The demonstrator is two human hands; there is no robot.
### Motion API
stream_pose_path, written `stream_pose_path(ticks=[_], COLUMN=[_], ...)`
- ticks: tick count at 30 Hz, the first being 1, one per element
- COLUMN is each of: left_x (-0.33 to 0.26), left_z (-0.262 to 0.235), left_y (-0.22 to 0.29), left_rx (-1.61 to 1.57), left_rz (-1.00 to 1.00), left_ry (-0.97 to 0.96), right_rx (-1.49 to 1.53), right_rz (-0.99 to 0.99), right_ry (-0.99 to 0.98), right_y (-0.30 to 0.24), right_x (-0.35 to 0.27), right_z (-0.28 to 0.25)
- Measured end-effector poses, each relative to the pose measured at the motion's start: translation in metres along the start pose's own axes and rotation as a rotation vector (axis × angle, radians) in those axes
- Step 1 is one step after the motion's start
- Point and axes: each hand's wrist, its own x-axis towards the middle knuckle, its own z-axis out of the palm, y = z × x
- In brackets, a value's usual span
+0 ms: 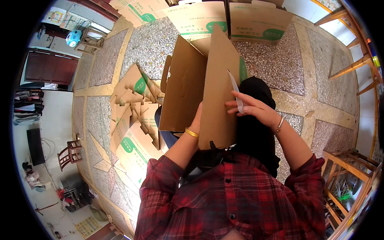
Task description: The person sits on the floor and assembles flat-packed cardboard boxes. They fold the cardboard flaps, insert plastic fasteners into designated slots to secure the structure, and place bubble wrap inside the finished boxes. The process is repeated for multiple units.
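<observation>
An open cardboard box (182, 86) stands tilted between my knees, its brown inside facing left. On the outer face of its right panel (219, 92), a thin white plastic strip (235, 86) runs from a small slit down to my right hand (257, 109). The fingers of that hand are around the strip's lower end, close to the cardboard. My left hand (197, 121), below a gold bangle (192, 132), reaches into the box behind the same panel. Its fingers are hidden by the cardboard.
Flattened cardboard pieces (134, 120) with green print lie piled at left on the stone floor. Ahead stand more boxes (198, 18), one (260, 23) at their right. A small wooden chair (70, 154) is far left; wooden furniture (348, 172) lines the right.
</observation>
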Motion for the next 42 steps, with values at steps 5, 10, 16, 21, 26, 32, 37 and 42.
stream_pose_path(ticks=[5, 10, 16, 21, 26, 32, 37, 42], left_x=[0.006, 0.007, 0.005, -0.001, 0.007, 0.003, 0.0, -0.002], left_z=[-0.014, -0.02, -0.012, -0.011, -0.018, -0.012, -0.008, -0.012], left_y=[-0.003, -0.007, -0.002, -0.004, -0.011, -0.011, -0.014, -0.019], left_rx=[0.024, 0.212, 0.239, 0.327, 0.51, 0.386, 0.409, 0.355], left_rz=[0.01, 0.184, 0.198, 0.216, 0.34, 0.231, 0.231, 0.248], left_ry=[0.053, 0.056, 0.085, 0.078, 0.052, 0.088, 0.085, 0.091], right_rx=[-0.169, -1.018, -1.276, -1.205, -1.267, -1.517, -1.548, -1.566], right_rz=[-0.014, -0.219, -0.473, -0.405, -0.255, -0.288, -0.476, -0.514], right_ry=[-0.171, -0.055, 0.132, -0.031, -0.202, 0.044, 0.171, 0.192], right_y=[-0.003, -0.019, -0.024, -0.015, -0.023, -0.027, -0.013, -0.004], right_x=[0.017, 0.021, 0.016, 0.025, 0.04, 0.031, 0.027, 0.024], right_z=[-0.018, -0.014, -0.007, -0.019, -0.023, -0.014, 0.0, 0.008])
